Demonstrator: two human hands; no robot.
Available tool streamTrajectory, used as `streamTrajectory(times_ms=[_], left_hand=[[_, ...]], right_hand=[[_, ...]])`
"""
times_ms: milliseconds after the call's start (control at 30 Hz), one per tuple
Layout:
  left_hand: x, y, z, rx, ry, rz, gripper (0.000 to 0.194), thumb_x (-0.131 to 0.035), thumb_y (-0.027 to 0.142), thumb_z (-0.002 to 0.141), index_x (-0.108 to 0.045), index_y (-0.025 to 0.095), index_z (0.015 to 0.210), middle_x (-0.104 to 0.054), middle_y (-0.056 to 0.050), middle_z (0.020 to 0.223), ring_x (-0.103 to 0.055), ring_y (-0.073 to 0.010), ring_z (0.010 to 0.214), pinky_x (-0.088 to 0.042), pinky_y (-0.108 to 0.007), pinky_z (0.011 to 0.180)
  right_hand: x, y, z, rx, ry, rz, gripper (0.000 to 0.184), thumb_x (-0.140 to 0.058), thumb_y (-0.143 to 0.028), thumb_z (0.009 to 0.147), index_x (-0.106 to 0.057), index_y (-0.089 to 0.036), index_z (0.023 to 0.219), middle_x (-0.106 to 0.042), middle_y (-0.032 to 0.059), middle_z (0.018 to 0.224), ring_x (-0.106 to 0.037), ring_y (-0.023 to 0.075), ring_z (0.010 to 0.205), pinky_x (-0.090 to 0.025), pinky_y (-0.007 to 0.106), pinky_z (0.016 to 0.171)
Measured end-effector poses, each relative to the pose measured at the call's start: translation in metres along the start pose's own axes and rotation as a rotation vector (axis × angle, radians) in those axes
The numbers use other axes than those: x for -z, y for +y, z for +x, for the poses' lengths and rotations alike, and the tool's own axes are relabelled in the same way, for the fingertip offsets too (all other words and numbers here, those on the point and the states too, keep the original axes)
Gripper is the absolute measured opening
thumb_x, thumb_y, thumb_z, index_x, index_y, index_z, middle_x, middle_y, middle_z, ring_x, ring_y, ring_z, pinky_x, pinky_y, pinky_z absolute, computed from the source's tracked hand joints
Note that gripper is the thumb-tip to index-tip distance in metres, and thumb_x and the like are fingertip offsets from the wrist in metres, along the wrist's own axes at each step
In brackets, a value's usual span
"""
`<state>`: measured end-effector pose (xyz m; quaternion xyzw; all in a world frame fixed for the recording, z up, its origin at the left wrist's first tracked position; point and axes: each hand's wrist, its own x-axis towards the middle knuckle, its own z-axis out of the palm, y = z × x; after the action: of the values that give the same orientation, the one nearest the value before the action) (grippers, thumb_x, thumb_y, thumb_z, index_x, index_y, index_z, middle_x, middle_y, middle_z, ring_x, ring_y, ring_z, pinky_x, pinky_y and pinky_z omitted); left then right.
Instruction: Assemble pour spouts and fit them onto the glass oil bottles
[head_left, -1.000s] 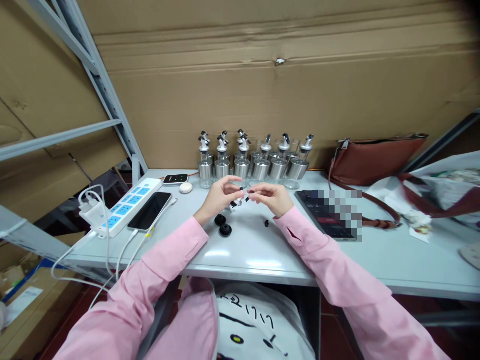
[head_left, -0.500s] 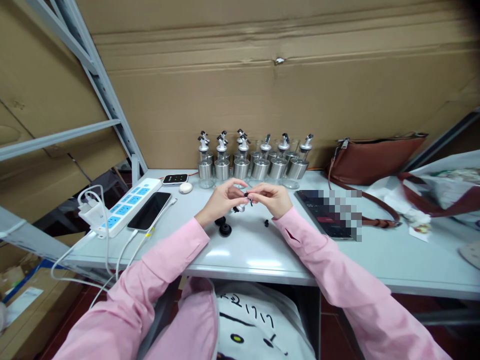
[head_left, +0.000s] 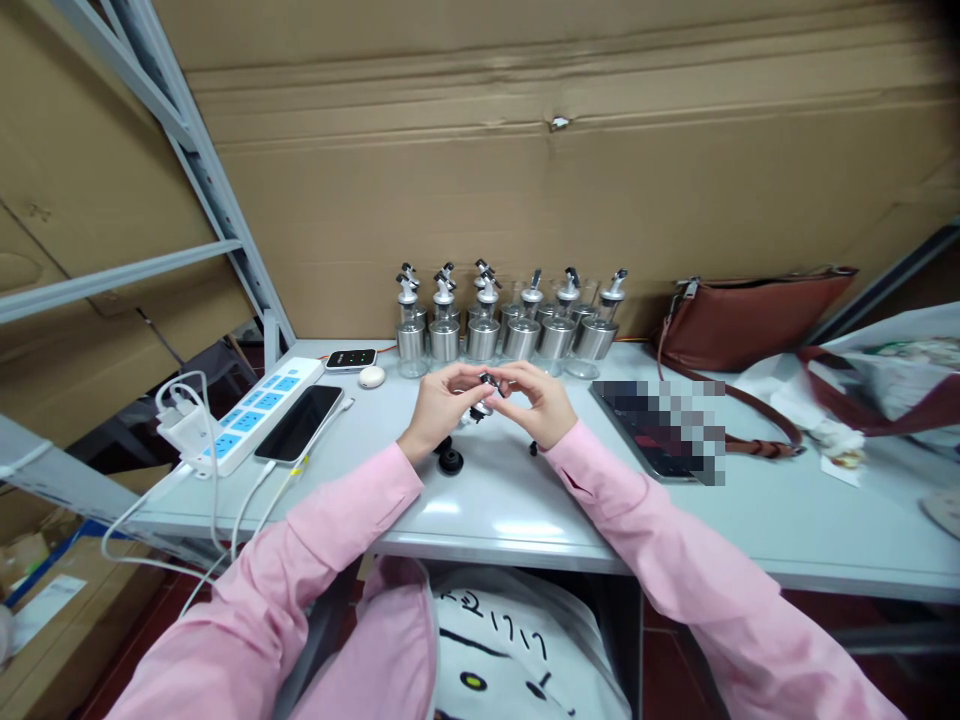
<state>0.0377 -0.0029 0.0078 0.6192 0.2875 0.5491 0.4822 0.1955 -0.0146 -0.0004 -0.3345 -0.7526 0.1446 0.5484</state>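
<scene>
My left hand [head_left: 444, 410] and my right hand [head_left: 541, 402] meet above the middle of the table, thumbs and fingertips closed on a small black part [head_left: 489, 381]. Fingers cover most of it, so its exact shape is unclear. Just below the fingertips, silver-and-black pourer pieces [head_left: 478, 411] show in part. Black round stoppers [head_left: 450, 461] lie near my left wrist. A tiny black piece [head_left: 533, 449] sits by my right wrist, partly covered.
Several glass-and-steel bottles with pourers [head_left: 483, 335] stand along the cardboard wall. To the left are a power strip [head_left: 259, 410], a phone [head_left: 300, 424], cables and a white round case [head_left: 371, 377]. A tablet-like device [head_left: 637, 430] and a brown bag [head_left: 750, 320] lie right.
My hands have drawn closer together, with the fingertips now meeting around the small black part. My right hand has shifted slightly left, its wrist now partly covering the tiny black piece.
</scene>
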Motion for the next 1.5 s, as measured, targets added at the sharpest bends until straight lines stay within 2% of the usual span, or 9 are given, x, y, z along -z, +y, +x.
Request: streamTrajectory(times_ms=[233, 367, 467, 633, 800, 1267, 1500], left_hand=[[-0.001, 0.003, 0.001, 0.004, 0.065, -0.009, 0.025, -0.079, 0.028, 0.057, -0.067, 0.013, 0.073, -0.070, -0.003, 0.073, -0.066, -0.0140, 0.067, -0.052, -0.025, 0.063], [-0.001, 0.005, 0.002, 0.040, 0.077, -0.059, 0.028, -0.081, 0.029, 0.053, -0.066, 0.013, 0.071, -0.070, -0.002, 0.070, -0.065, -0.0132, 0.064, -0.052, -0.025, 0.062], [-0.001, 0.006, 0.002, 0.056, 0.084, -0.091, 0.032, -0.082, 0.032, 0.051, -0.065, 0.013, 0.070, -0.070, -0.002, 0.070, -0.065, -0.0133, 0.062, -0.053, -0.025, 0.059], [0.000, 0.008, 0.003, 0.061, 0.131, -0.140, 0.031, -0.081, 0.031, 0.053, -0.064, 0.013, 0.071, -0.068, 0.000, 0.066, -0.062, -0.0104, 0.056, -0.051, -0.023, 0.055], [0.000, 0.008, 0.004, 0.093, 0.196, -0.166, 0.031, -0.081, 0.029, 0.052, -0.064, 0.013, 0.072, -0.067, 0.000, 0.064, -0.062, -0.0107, 0.056, -0.051, -0.023, 0.056], [-0.002, 0.003, 0.000, 0.112, 0.184, -0.181, 0.035, -0.082, 0.033, 0.050, -0.063, 0.012, 0.071, -0.066, 0.001, 0.063, -0.060, -0.0097, 0.055, -0.051, -0.024, 0.056], [-0.007, 0.001, 0.001, 0.092, 0.173, -0.142, 0.033, -0.078, 0.034, 0.056, -0.058, 0.015, 0.074, -0.065, 0.001, 0.070, -0.061, -0.0108, 0.064, -0.049, -0.022, 0.059]], right_hand=[[-0.002, -0.001, -0.001, -0.001, -0.002, -0.010, 0.041, -0.069, -0.041, 0.072, -0.063, -0.022, 0.108, -0.060, 0.0060, 0.088, -0.057, 0.0155, 0.072, -0.054, 0.034, 0.066], [-0.003, 0.000, -0.003, -0.061, 0.042, -0.027, 0.031, -0.068, -0.042, 0.073, -0.063, -0.019, 0.094, -0.062, 0.0043, 0.078, -0.059, 0.0150, 0.066, -0.053, 0.034, 0.065], [-0.002, 0.000, -0.003, -0.047, 0.048, -0.053, 0.027, -0.065, -0.042, 0.076, -0.063, -0.018, 0.087, -0.060, 0.0026, 0.070, -0.058, 0.0143, 0.062, -0.052, 0.034, 0.064], [-0.004, -0.004, -0.003, 0.075, 0.026, -0.106, 0.049, -0.073, -0.050, 0.064, -0.062, -0.019, 0.100, -0.060, 0.0036, 0.076, -0.055, 0.0157, 0.065, -0.051, 0.033, 0.063], [-0.007, -0.008, -0.004, -0.008, 0.070, -0.162, 0.044, -0.075, -0.046, 0.065, -0.062, -0.021, 0.099, -0.064, 0.0027, 0.074, -0.054, 0.0147, 0.059, -0.047, 0.032, 0.058], [-0.004, -0.005, -0.005, -0.078, 0.059, -0.008, 0.034, -0.074, -0.046, 0.065, -0.064, -0.018, 0.080, -0.063, 0.0021, 0.064, -0.051, 0.0130, 0.054, -0.045, 0.031, 0.056], [-0.011, -0.009, -0.005, -0.201, 0.049, 0.087, 0.043, -0.075, -0.040, 0.062, -0.053, -0.020, 0.094, -0.062, 0.0024, 0.078, -0.062, 0.0166, 0.072, -0.055, 0.032, 0.063]])
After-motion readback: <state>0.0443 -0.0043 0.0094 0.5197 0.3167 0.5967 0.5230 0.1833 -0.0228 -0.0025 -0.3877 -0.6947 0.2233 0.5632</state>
